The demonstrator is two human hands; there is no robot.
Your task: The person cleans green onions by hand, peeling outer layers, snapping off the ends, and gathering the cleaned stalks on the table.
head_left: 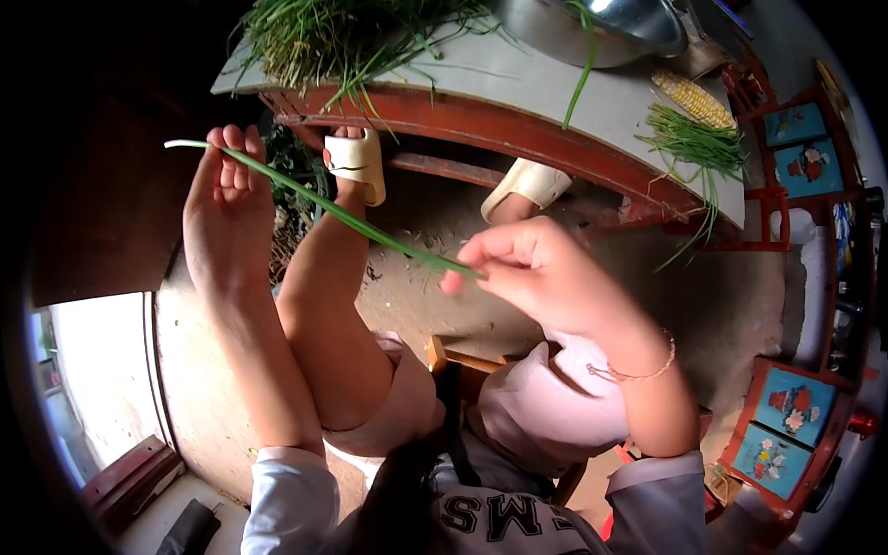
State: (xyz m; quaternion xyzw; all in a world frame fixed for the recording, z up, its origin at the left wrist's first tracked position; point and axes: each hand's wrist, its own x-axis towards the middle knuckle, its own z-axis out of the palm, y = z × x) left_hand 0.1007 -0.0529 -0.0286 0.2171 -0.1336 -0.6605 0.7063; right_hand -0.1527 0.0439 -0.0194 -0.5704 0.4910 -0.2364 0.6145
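Note:
A single long green chive (pixel 356 222) with a pale white end stretches slantwise between my hands. My left hand (pixel 229 208) grips it close to the white end, thumb and fingers closed, palm side showing. Lower and to the right, my right hand (pixel 541 268) pinches the green end; its fingertips are slightly blurred. Beyond my hands, a big heap of chives (pixel 319 42) with tangled, brownish ends lies on the table (pixel 518 83). A smaller, neater bunch of chives (pixel 694 141) rests at the table's right, some leaves hanging over the edge.
A metal bowl (pixel 610 37) stands at the back of the table, a chive leaf draped over its rim. Beside the small bunch lies a corn cob (pixel 696 100). My knees and white slippers (pixel 354 159) are below the table edge. Red cabinets with blue painted panels (pixel 794 404) line the right.

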